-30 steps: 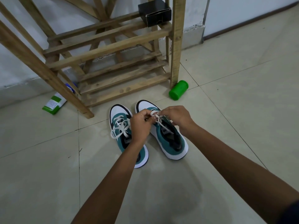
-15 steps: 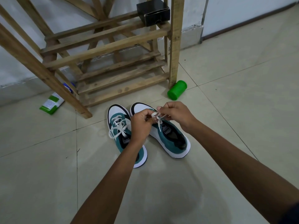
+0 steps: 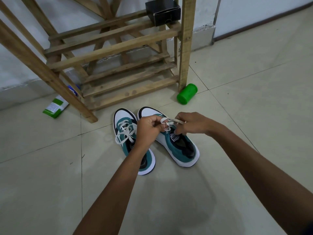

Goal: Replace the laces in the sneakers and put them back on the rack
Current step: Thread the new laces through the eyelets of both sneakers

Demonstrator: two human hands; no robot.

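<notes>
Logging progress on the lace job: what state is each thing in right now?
Left sneaker: laced, bow tied, on the floor.
Right sneaker: on the floor, lace being tied.
Left hand: pinching the lace.
Right hand: pinching the lace.
Rack: no sneakers on it.
Black box: closed, on the rack.
Green jar: lying on its side.

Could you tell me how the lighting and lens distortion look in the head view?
Head view: soft, dim light; a faint shadow on the floor below the arms; wide-angle bending splays the rack posts; the lace between the hands is slightly blurred.
</notes>
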